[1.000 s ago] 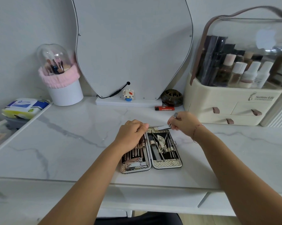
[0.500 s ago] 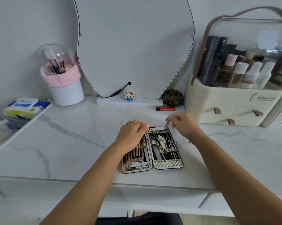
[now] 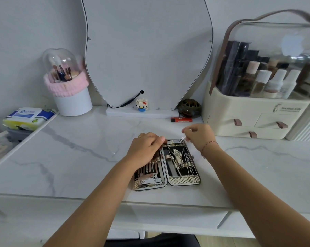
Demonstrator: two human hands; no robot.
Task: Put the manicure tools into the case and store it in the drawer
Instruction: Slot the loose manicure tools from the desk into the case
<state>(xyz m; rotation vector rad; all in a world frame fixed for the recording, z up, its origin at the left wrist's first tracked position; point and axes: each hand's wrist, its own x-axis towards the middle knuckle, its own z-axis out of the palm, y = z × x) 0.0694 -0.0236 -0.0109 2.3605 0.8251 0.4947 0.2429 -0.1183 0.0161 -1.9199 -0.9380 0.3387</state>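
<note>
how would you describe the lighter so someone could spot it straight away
Start at the big mirror standing at the back of the marble table. By the right end of its white base, just in front of a dark round ornament, lies the lighter. It is a slim orange-red bar lying flat, unlike the squat dark ornament.

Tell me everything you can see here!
manicure case: one, black and gold, open near the table's front
manicure tools: many, silver, inside the case
small tool: one, silver, over the case's far right corner
mirror: one, grey, back centre
brush holder: one, white and pink, back left
wipes packs: two, blue and yellow, far left
cat figure: one, white, at the mirror's foot
lighter: one, red, right of the mirror's foot
round dish: one, dark brown, behind the lighter
cosmetics organiser: one, cream, back right
table: one, white marble
left hand: one, resting on the case's left half
right hand: one, pinching the small tool
</note>
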